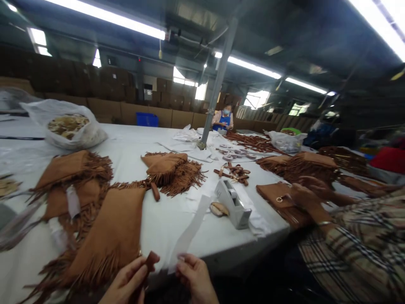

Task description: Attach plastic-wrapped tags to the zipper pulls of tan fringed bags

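Note:
My left hand (128, 280) is closed on a brown leather strap (152, 261), whose end sticks up past the fingertips. Close by on the right, my right hand (194, 276) pinches the near end of a whitish strip (193, 223). That strip runs away over the white table; whether it is paper or thin foam I cannot tell. Left of my hands lies a brown fringed leather pouch (117, 219) with a short wrist strap (155, 191) at its far corner. A grey tape dispenser (232, 202) stands right of the strip, beside a small round tan object (219, 209).
More fringed pouches (172, 166) and a plastic bag of tan pieces (68, 126) lie on the table (126, 137). A metal post (218, 84) rises through its middle. At right a co-worker's hands (305, 194) touch a brown pouch (274, 196). Another person (223, 120) works farther back.

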A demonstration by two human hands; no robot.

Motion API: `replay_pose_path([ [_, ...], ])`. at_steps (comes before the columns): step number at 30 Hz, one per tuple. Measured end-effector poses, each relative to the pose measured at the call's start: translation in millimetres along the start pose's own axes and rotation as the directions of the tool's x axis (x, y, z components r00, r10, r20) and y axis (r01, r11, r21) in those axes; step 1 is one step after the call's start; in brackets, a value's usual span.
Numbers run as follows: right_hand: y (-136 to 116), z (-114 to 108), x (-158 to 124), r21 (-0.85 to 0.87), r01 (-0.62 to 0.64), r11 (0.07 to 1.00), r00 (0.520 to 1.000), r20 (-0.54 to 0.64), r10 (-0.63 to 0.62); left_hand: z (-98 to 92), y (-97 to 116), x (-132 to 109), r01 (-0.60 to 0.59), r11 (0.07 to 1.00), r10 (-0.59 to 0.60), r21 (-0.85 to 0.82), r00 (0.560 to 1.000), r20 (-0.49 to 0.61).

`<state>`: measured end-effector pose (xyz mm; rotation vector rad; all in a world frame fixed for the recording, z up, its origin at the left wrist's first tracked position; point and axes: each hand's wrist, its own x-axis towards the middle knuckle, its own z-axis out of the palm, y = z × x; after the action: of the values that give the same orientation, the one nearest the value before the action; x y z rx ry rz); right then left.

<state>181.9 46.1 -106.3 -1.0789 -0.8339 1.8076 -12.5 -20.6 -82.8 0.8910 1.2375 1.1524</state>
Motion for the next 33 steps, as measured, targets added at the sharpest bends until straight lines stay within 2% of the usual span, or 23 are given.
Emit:
replay_pose_path([
  [2, 17.4, 15.5, -6.3, -0.145, -0.002, 0.989, 0.996, 0.092, 0.016, 4.5, 3.3, 2.3, 0.024, 0.999, -0.028, 0.030, 0.989, 0.142],
  [4, 26.2, 21.7, -11.4, -0.251, 0.017, 0.968, 0.987, 0.160, 0.024, 6.5, 5.5, 4.4, 0.008, 0.999, -0.016, 0.043, 0.981, 0.195],
  [7, 25.2, 25.4, -21.1, -0.314, 0.000, 0.950, 0.963, 0.255, 0.084, 6.2, 3.8, 5.0, -0.031, 0.998, 0.022, 0.048, 0.984, 0.177],
  [11, 11.1, 35.1, -35.9, -0.294, 0.005, 0.956, 0.884, 0.448, 0.133, 5.6, 1.9, 1.0, -0.032, 0.994, 0.010, 0.109, 0.981, 0.196],
  [13, 7.6, 39.8, -39.8, -0.311, 0.018, 0.950, 0.868, 0.477, 0.139, 6.3, 4.9, -1.5, -0.034, 0.993, 0.011, 0.112, 0.980, 0.200],
  [14, 7.6, 41.4, -40.2, -0.328, 0.009, 0.945, 0.881, 0.450, 0.148, 6.2, 7.0, -2.2, -0.036, 0.994, 0.017, 0.103, 0.983, 0.185],
  [17, 11.3, 44.4, -37.1, -0.306, -0.106, 0.946, 0.946, 0.263, 0.191, 2.5, 12.6, -1.2, -0.054, 0.996, 0.047, 0.075, 0.994, 0.094],
  [19, 11.6, 45.8, -34.4, -0.150, -0.196, 0.969, 0.960, 0.174, 0.221, -1.8, 14.2, -0.8, -0.074, 0.995, 0.071, 0.066, 0.997, 0.043],
  [22, 5.5, 47.7, -32.3, 0.150, -0.267, 0.952, 0.960, 0.124, 0.250, -5.5, 12.7, -4.3, -0.082, 0.994, 0.082, 0.068, 0.997, 0.008],
  [27, -3.9, 49.7, -26.9, 0.394, -0.229, 0.890, 0.957, -0.077, 0.281, -4.3, 8.0, -13.6, -0.148, 0.965, 0.151, 0.218, 0.989, 0.006],
  [30, -4.8, 51.7, -22.0, 0.433, -0.191, 0.881, 0.949, -0.149, 0.279, -3.0, 8.1, -17.1, -0.199, 0.910, 0.212, 0.365, 0.977, 0.002],
  [33, -5.5, 54.5, -19.0, 0.389, -0.156, 0.908, 0.957, -0.169, 0.237, -1.5, 6.6, -18.1, -0.210, 0.857, 0.236, 0.470, 0.972, 0.004],
])
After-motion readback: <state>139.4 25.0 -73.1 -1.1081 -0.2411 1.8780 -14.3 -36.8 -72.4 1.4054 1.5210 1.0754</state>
